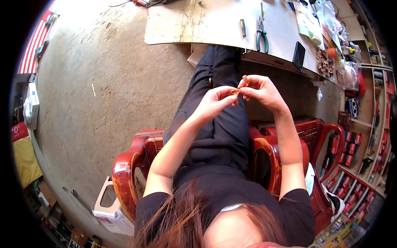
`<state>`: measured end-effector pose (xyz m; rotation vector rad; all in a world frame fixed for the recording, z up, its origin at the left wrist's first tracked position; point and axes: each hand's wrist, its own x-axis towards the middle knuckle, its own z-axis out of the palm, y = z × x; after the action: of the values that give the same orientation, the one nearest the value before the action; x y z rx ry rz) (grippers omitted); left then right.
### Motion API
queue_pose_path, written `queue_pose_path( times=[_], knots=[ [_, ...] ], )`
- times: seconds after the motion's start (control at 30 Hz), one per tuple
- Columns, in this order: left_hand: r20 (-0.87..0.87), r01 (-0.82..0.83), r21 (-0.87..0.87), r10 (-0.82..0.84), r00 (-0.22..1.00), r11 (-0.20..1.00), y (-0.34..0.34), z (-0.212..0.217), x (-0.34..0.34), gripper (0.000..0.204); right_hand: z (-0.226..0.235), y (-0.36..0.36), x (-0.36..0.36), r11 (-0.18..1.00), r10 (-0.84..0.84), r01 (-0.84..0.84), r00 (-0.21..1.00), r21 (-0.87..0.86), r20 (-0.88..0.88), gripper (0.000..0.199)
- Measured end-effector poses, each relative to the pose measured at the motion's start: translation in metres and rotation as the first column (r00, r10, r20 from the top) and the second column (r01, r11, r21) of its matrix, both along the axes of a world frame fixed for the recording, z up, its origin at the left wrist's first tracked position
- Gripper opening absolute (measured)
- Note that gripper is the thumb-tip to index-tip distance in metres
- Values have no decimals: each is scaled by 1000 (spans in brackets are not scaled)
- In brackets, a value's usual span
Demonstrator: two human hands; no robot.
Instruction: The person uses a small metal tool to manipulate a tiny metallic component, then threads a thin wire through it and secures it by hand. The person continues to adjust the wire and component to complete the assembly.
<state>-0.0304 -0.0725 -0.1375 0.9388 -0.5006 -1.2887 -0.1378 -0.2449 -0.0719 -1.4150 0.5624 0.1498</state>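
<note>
So both hands are up over the lap, left hand [215, 101] and right hand [260, 91] fingers pinched shut on a small copper piece [240, 86] between them. Pliers [261, 35] and screwdriver [243, 29] lie on the board [206, 20]; concrete floor [103, 91], red chair [132, 165].

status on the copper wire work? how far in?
Done: nothing finished shows. In hand: left hand and right hand pinch a small copper-coloured piece above the lap. Left: pliers and screwdriver lie untouched on the table.
</note>
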Motion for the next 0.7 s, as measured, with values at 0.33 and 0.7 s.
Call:
queue_pose_path(
  times=[0.33,0.7],
  knots=[
    [63,-147,123,141,988,981,-4,-1,-8,20,17,20,-4,808,-10,108,985,-579,171,38],
    [193,-146,102,124,973,984,-5,2,-8,17,12,16,-9,-50,496,-72,864,-996,-87,26]
  ],
)
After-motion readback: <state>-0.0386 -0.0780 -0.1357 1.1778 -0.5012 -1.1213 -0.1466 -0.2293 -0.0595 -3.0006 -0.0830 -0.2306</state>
